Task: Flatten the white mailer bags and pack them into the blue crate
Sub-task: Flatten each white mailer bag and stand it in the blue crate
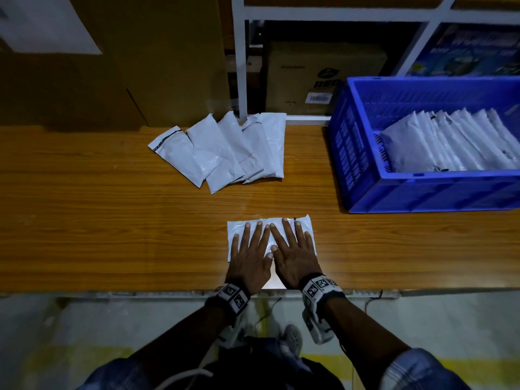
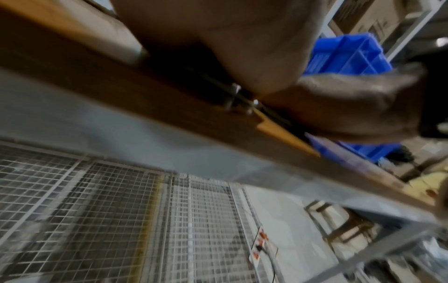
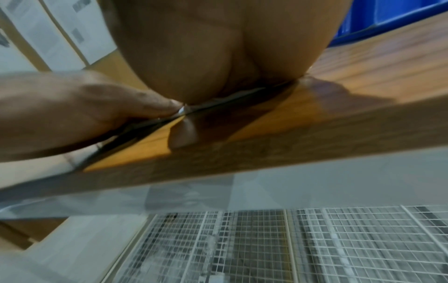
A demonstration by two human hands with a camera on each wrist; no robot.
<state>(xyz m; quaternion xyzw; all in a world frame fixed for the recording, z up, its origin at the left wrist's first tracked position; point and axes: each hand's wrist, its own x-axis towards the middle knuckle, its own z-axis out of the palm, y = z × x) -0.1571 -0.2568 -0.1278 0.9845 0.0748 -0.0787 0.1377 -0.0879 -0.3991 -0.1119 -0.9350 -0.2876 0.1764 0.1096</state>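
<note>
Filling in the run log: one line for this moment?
step: flattening | left hand and right hand: flat on mailer bag | blue crate: partly packed | loose bags: waiting

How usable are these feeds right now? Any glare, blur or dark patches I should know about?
Head view: dim, corners dark, a bright patch around the left hand and right hand flat on the mailer bag; blue crate lines bow from the wide lens. Left wrist view: motion-blurred, palm fills the top. Right wrist view: palm close and soft, wire mesh below smeared.
</note>
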